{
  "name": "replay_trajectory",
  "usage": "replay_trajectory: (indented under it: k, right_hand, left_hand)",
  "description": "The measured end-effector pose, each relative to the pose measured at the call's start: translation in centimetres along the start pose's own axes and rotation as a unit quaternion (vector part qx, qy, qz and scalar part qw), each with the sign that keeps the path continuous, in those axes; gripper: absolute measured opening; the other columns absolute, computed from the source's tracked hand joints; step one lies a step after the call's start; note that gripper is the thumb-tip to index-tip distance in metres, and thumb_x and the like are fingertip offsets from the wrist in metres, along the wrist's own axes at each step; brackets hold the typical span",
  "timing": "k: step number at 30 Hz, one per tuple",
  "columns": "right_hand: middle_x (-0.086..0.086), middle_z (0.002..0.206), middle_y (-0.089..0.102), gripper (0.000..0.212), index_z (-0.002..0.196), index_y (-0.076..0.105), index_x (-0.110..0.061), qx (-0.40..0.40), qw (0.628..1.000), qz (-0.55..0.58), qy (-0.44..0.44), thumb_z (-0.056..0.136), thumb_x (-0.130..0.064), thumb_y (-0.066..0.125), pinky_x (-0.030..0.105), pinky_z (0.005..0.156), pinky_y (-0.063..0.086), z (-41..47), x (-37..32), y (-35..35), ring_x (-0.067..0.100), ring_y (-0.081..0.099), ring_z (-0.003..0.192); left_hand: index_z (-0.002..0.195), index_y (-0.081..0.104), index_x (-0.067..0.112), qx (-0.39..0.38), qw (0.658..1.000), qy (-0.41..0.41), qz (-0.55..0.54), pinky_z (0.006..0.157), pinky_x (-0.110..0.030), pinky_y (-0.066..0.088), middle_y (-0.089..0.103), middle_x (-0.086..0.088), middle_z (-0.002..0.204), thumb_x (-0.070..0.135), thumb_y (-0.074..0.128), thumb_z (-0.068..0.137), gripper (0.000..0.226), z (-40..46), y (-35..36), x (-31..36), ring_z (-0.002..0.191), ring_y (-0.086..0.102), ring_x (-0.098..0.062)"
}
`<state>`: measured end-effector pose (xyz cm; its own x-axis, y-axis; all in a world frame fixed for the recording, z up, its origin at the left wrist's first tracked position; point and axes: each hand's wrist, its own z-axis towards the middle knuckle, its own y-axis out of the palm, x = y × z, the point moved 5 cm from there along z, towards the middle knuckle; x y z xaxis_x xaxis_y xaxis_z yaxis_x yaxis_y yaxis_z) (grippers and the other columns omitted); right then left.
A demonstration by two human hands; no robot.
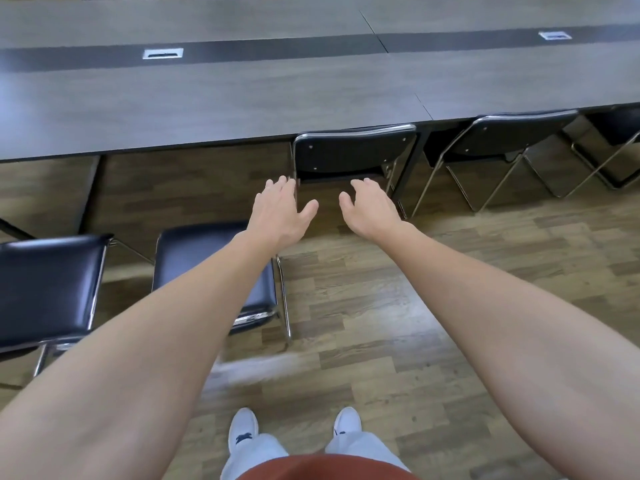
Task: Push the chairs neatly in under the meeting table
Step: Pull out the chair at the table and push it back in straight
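A black chair (pixel 353 152) with a chrome frame stands straight ahead, its seat under the dark grey meeting table (pixel 214 102) and its backrest at the table's edge. My left hand (pixel 280 211) reaches toward the backrest's lower left corner, fingers spread, fingertips at the chrome post. My right hand (pixel 370 209) hovers below the backrest's bottom edge, fingers loosely spread, holding nothing. Two black chairs stand out from the table on the left: one (pixel 194 258) partly under my left forearm, another (pixel 48 289) at the far left.
To the right, two more black chairs (pixel 502 140) (pixel 620 129) are tucked at the table's edge. Two cable ports (pixel 162 53) (pixel 554 36) sit in the tabletop's dark centre strip. Wood-pattern floor (pixel 381 323) lies between me and the table; my white shoes show at the bottom.
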<state>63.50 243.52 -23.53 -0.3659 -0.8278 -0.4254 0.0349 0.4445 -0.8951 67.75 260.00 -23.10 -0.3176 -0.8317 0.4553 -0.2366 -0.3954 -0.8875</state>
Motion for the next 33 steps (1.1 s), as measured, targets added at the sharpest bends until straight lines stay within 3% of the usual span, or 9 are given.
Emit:
replay_trajectory:
  k: [12,17,22,28,33]
  right_hand:
    - [0.015,0.149,0.037,0.051,0.143,0.040,-0.007,0.006,0.998,0.053,0.030,0.102,-0.035,0.036,0.041,0.111,0.028,-1.8,-12.8,8.1,0.030,0.031,0.140]
    - [0.015,0.146,0.040,0.047,0.139,0.044,-0.006,0.003,0.998,0.055,0.037,0.102,-0.034,0.036,0.040,0.110,0.029,-3.4,-16.0,10.7,0.029,0.032,0.140]
    - [0.014,0.145,0.041,0.046,0.138,0.045,-0.006,0.000,0.998,0.045,0.038,0.102,-0.034,0.036,0.040,0.109,0.029,-4.8,-17.1,11.9,0.029,0.032,0.139]
    - [0.012,0.153,0.033,0.053,0.146,0.037,-0.008,-0.030,0.998,0.039,0.039,0.102,-0.036,0.034,0.040,0.113,0.027,-6.6,-17.1,14.4,0.026,0.028,0.143]
    - [0.013,0.146,0.040,0.048,0.139,0.044,-0.006,-0.053,0.998,0.034,0.033,0.103,-0.035,0.034,0.041,0.109,0.031,-8.9,-17.4,16.2,0.028,0.033,0.138]
  left_hand:
    - [0.143,0.040,0.001,-0.041,0.999,0.000,0.028,0.117,-0.049,0.025,0.032,-0.017,0.157,0.047,0.044,0.099,0.063,-2.0,-5.9,-14.9,0.147,0.022,-0.036]
    - [0.137,0.044,0.000,-0.046,0.998,0.003,0.034,0.110,-0.050,0.033,0.046,-0.015,0.141,0.047,0.044,0.098,0.061,-3.6,-6.6,-18.8,0.137,0.034,-0.038]
    - [0.146,0.036,0.002,-0.051,0.998,-0.002,0.027,0.117,-0.049,0.026,0.035,-0.015,0.154,0.048,0.042,0.100,0.066,-5.3,-6.7,-20.5,0.146,0.024,-0.036]
    - [0.146,0.036,0.002,-0.054,0.998,-0.021,0.021,0.115,-0.048,0.028,0.039,-0.014,0.152,0.047,0.041,0.100,0.065,-7.8,-6.2,-22.2,0.143,0.027,-0.034]
    - [0.131,0.047,-0.001,-0.054,0.998,-0.036,0.026,0.106,-0.046,0.035,0.051,-0.015,0.132,0.044,0.043,0.100,0.055,-10.4,-5.4,-23.3,0.127,0.040,-0.034]
